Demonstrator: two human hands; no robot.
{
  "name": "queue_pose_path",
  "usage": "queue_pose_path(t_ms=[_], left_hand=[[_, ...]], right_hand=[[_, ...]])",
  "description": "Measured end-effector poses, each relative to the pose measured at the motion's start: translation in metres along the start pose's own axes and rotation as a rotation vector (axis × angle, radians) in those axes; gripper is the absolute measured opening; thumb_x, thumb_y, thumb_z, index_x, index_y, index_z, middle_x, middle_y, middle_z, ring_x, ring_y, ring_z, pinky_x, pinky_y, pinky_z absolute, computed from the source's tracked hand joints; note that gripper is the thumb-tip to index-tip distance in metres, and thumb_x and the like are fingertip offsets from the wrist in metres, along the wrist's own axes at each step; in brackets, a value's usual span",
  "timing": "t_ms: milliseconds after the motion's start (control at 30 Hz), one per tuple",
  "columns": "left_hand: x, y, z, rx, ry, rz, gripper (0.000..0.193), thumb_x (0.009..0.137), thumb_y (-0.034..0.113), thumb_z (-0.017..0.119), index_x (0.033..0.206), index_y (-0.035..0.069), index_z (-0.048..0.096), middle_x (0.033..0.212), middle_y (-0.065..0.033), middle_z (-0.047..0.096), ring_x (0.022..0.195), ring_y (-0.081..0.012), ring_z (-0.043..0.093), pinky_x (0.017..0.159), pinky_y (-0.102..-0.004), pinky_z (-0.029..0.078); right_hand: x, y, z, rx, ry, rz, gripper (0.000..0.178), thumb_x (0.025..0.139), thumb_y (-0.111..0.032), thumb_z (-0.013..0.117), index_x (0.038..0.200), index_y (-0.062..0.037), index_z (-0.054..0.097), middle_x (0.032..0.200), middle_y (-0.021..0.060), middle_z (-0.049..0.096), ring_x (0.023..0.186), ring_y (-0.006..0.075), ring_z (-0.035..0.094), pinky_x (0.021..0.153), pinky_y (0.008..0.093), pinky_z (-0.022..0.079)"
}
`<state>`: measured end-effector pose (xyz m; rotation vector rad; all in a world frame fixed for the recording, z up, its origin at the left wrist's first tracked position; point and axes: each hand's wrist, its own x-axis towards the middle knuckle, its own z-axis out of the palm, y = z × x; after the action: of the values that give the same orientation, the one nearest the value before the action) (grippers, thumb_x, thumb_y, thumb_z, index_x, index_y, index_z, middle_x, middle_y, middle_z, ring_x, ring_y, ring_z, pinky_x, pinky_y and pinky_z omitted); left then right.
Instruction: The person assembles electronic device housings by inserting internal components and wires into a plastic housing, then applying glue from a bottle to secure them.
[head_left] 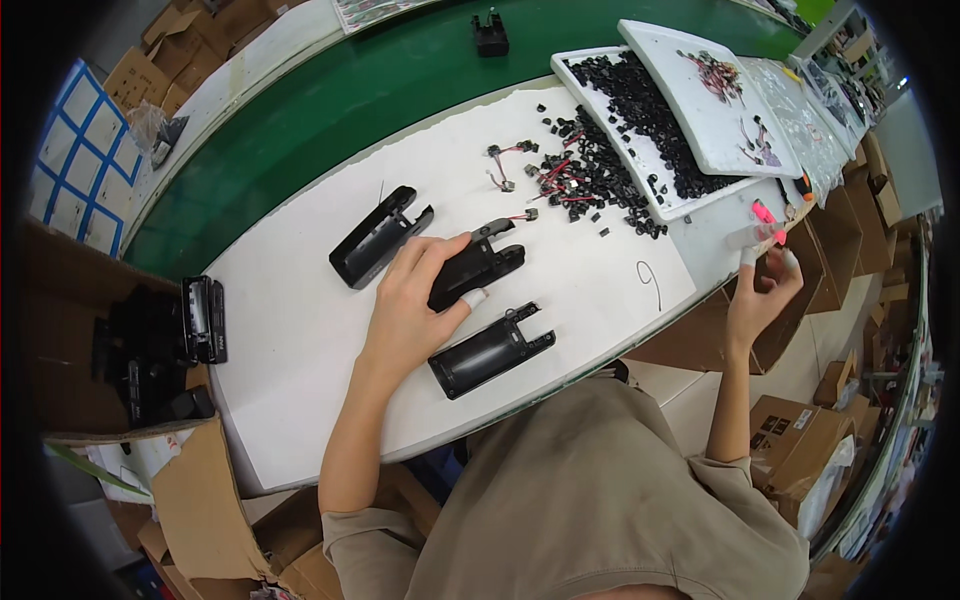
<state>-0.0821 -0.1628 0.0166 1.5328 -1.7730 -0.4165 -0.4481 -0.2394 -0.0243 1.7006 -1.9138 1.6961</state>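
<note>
My left hand (408, 305) is closed around a black plastic shell (478, 268) with a forked end, pressing it on the white sheet. White covers sit on its thumb tip and on fingertips of my right hand (765, 295). A small wired part (517, 217) lies at the shell's far end. Similar black half-shells rest on either side: one farther left (380, 240), one nearer (492, 352). At the table's right edge my right hand has its fingers apart, their tips beside a small translucent bottle (750, 237) with pink ends; firm contact is unclear.
Small black pieces (610, 185) and red-wired parts (552, 180) are scattered beyond my left hand. Stacked white foam trays (683, 206) stand at the far right. A green belt (300, 160) runs behind. At left, a cardboard box (75, 270) holds black shells; more cartons (790, 440) stand right.
</note>
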Motion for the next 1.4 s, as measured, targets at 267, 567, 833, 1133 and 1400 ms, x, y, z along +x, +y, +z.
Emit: queue_pose_path(t_ms=[267,567,833,1133,1400], left_hand=[[0.001,0.001,0.002,-0.016,0.006,0.015,0.05,0.064,0.004,0.071,0.112,0.005,0.056,0.098,-0.0103,0.056,0.09,-0.0276,0.055,0.079,-0.0338,0.046],[-0.001,-0.001,-0.001,-0.035,-0.018,-0.024,0.051,0.063,0.005,0.074,0.111,0.003,0.057,0.102,-0.0105,0.057,0.093,-0.0246,0.057,0.084,-0.0307,0.044],[-0.003,-0.004,0.001,-0.028,-0.011,-0.009,0.05,0.063,0.004,0.074,0.11,0.005,0.06,0.101,-0.0098,0.057,0.092,-0.0238,0.057,0.082,-0.031,0.046],[-0.003,-0.004,0.0,0.057,-0.008,0.079,0.051,0.06,0.0,0.074,0.11,0.006,0.06,0.1,-0.0091,0.056,0.09,-0.025,0.057,0.078,-0.0327,0.047],[-0.003,-0.004,0.001,0.078,-0.003,0.096,0.054,0.058,-0.005,0.07,0.109,0.006,0.06,0.1,-0.0098,0.056,0.089,-0.0255,0.057,0.077,-0.0326,0.048]], right_hand=[[0.007,0.022,0.03,0.166,-0.114,-0.036,0.075,0.075,-0.004,0.069,0.133,0.0037,0.022,0.125,0.026,0.045,0.117,0.0296,0.048,0.099,0.0394,0.035],[-0.013,-0.063,0.029,1.023,-0.571,0.275,0.028,0.084,-0.021,0.065,0.098,-0.0014,0.052,0.094,0.0105,0.06,0.069,0.0144,0.056,0.06,0.025,0.046],[-0.034,-0.121,0.079,1.206,-0.849,0.824,0.023,0.086,-0.013,0.056,0.102,0.0035,0.059,0.08,0.0031,0.058,0.058,0.0058,0.042,0.047,0.0213,0.032],[-0.049,-0.115,0.086,0.992,-0.914,0.37,0.023,0.085,-0.01,0.06,0.104,0.0038,0.059,0.083,0.0013,0.058,0.071,0.0058,0.05,0.063,0.0205,0.041],[-0.055,-0.113,0.086,1.14,-0.903,0.337,0.028,0.084,-0.009,0.064,0.107,0.0033,0.054,0.096,0.0036,0.057,0.088,0.0089,0.053,0.078,0.0234,0.043]])
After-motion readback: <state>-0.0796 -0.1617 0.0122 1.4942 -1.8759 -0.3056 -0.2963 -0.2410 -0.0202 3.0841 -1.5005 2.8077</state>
